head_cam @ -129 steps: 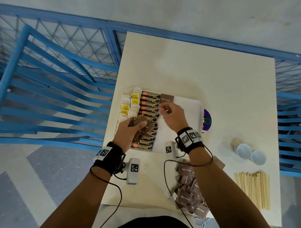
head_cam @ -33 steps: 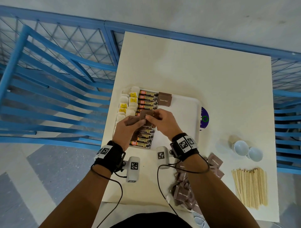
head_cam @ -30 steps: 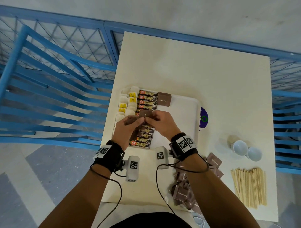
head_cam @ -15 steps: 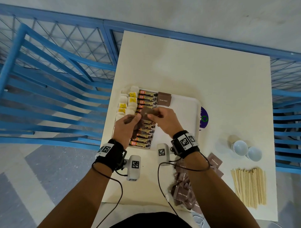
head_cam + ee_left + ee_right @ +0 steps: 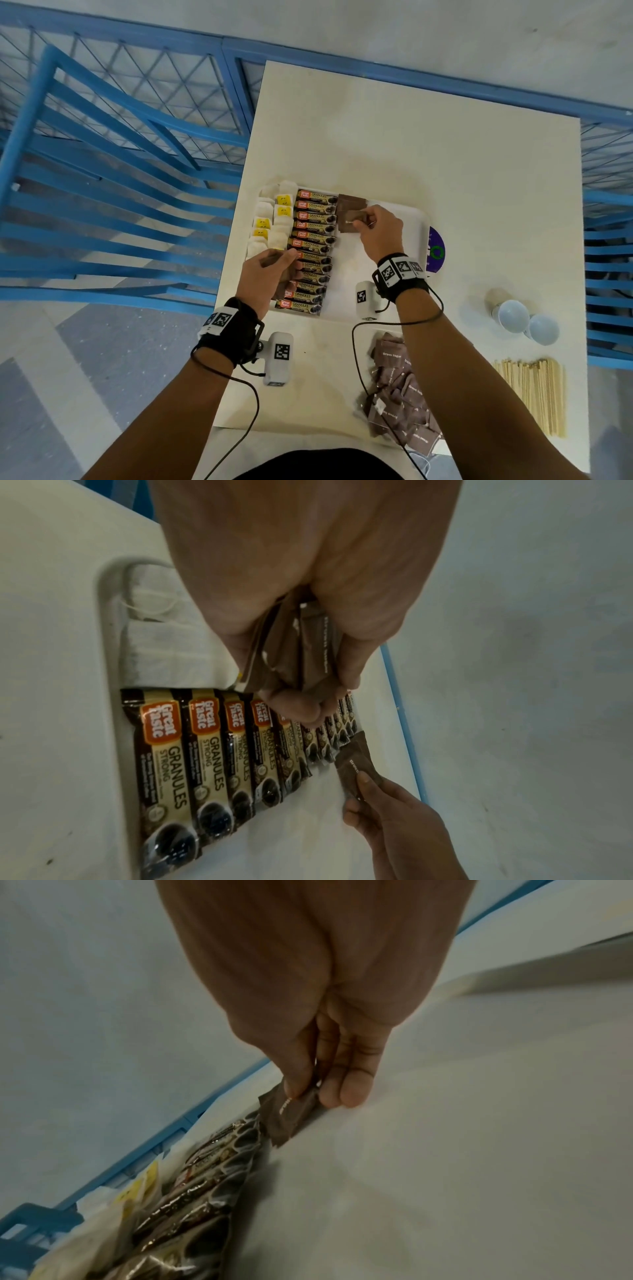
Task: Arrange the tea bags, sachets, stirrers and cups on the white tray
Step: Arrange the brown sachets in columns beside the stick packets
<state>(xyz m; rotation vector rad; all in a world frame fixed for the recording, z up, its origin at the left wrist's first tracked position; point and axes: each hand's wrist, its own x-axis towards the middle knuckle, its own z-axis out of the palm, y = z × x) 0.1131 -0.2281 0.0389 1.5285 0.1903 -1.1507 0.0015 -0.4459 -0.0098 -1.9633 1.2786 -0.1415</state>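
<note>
Brown sachet (image 5: 352, 219) betw. R fingers (image 5: 363, 224), thumb

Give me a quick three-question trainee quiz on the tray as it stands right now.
1. True or false: the paper cups stand on the white tray.
2. The right hand pinches: A) a stirrer B) a brown sugar sachet C) a tea bag.
3. What does the left hand hold?

Key: 1. False, they are on the table. 2. B. 3. A bunch of brown sugar sachets.
</note>
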